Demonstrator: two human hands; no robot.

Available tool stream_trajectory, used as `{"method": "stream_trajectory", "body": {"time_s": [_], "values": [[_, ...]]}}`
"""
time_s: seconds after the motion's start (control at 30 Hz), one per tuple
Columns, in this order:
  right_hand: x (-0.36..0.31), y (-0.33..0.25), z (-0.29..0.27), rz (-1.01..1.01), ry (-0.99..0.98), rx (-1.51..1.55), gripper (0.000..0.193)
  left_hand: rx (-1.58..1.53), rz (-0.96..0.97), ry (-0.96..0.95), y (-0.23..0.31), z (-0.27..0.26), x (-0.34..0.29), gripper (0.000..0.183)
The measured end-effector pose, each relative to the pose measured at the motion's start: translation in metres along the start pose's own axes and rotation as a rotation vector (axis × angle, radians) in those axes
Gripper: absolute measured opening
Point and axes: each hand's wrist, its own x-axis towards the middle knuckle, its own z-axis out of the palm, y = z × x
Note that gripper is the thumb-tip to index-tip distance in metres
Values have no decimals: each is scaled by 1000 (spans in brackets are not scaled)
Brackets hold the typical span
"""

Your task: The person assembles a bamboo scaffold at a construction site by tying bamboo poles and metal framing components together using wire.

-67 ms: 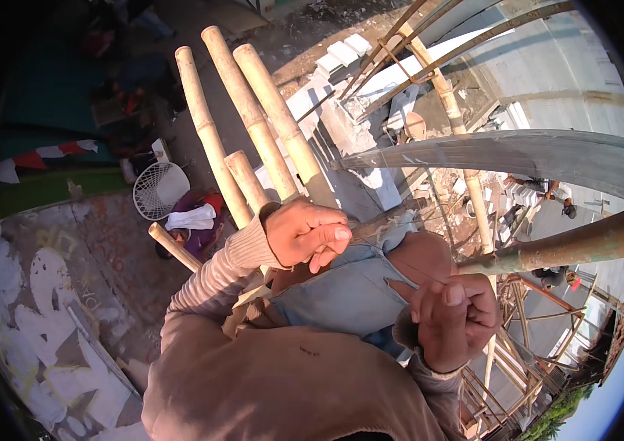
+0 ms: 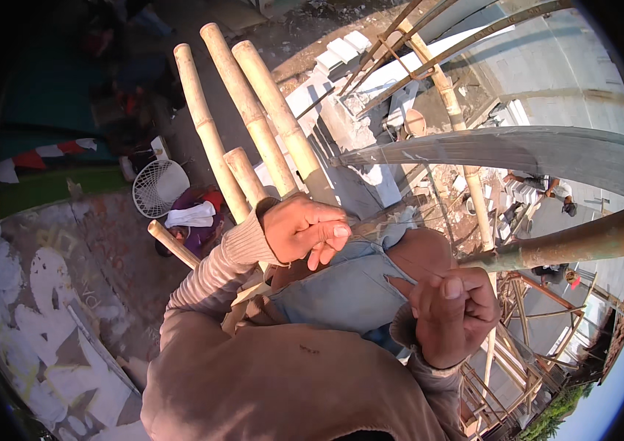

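My left hand (image 2: pixel 306 230) is closed, thumb pressed against the curled fingers, above my lap in the blue-grey shorts (image 2: pixel 334 283). My right hand (image 2: pixel 455 312) is closed too, its thumb laid over bent fingers beside my bare knee. A faint thin line, perhaps thread or wire, runs near the right fingertips; what either hand pinches is too small to make out. Just beyond the left hand rise several cut bamboo poles (image 2: pixel 259 121), their tops pointing away from me. A thick bamboo pole (image 2: pixel 565 242) lies crosswise to the right, near the right hand.
A grey curved beam (image 2: pixel 496 147) spans the right side, with an upright bamboo pole (image 2: pixel 477 198) behind it. Far below are white blocks (image 2: pixel 345 50), rubble, a white mesh basket (image 2: pixel 160 189) and several people. A painted wall (image 2: pixel 55 309) stands at left, bamboo scaffolding (image 2: pixel 525 323) lower right.
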Motion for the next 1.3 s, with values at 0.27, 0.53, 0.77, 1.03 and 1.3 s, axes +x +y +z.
{"method": "stream_trajectory", "body": {"time_s": [0.27,0.53,0.77,1.03,1.3], "values": [[4,-9,-19,-112,118,-145,17,-122,-117,32,-10,-12,-11,32],[29,17,-12,-141,187,-289,19,-422,171,13,-29,-9,-11,36],[48,26,-7,-35,281,-305,18,-550,242,126,-39,-18,-15,28],[67,31,-12,-21,183,-112,14,-340,174,275,-25,-11,-20,30],[84,44,-4,-515,166,-893,22,-175,66,415,-19,-9,-21,27]]}}
